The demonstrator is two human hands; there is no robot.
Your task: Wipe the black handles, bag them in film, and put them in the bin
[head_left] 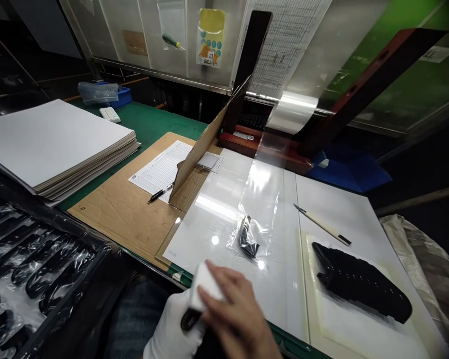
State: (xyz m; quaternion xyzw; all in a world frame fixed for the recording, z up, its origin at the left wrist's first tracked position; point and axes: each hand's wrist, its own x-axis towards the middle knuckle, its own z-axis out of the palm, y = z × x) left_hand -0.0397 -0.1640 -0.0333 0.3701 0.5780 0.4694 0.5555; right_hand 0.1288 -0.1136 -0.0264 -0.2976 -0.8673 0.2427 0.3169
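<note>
In the head view, my left hand (pixel 174 326), in a white glove, is closed around a small black curved part (pixel 190 319), most of which is hidden. My bare right hand (pixel 237 311) presses against a white block-like piece (pixel 205 285) just above it. Whether that piece is a pad or a folded cloth I cannot tell. Beyond the hands, a clear plastic bag (pixel 264 229) with a black part (pixel 248 239) inside lies on the white work surface (pixel 209 239), at the end of the film strip.
A film roll (pixel 294 110) hangs on a dark red stand (pixel 243 143). To the right lie a craft knife (pixel 322 224) and a pile of black parts (pixel 362 281). Left are a stack of white sheets (pixel 56 144), a pen (pixel 160 193), a paper form (pixel 160 167) and a tray of bagged black parts (pixel 41 264).
</note>
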